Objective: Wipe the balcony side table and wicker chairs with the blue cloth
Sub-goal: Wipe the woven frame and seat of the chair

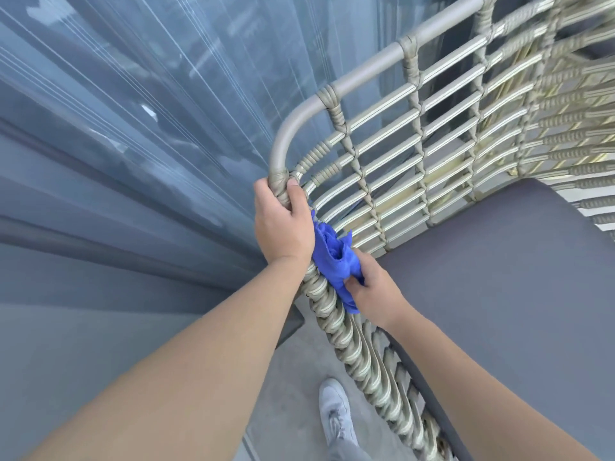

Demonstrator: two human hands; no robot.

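**Mia:** What is the cloth (334, 257) like?

**Tom:** It looks soft and light. It is all bunched up, so it bends any way the person wants. It is squashed against the woven rim of the chair (392, 181), just under the left hand (283, 224).

**Mia:** Who holds it?

**Tom:** The right hand (369, 291) does. Its fingers curl round the lower end of the cloth and pinch it tight. That is likely a good spot, because the loose end can rub the rim.

**Mia:** And the left hand?

**Tom:** It wraps round the corner of the chair frame, thumb on one side, fingers on the other. The chair looks stiff and hard, with bumpy strands and gaps. The metal bar on top looks smooth, so it could be slippery. The wrapped part probably gives a better hold.

**Mia:** Is the chair heavy?

**Tom:** Probably not too heavy, but the hand keeps it steady.

**Mia:** How many things are there?

**Tom:** One cloth, one chair, two hands, one grey cushion (499, 277) and one shoe (336, 410) on the floor. No side table shows here.
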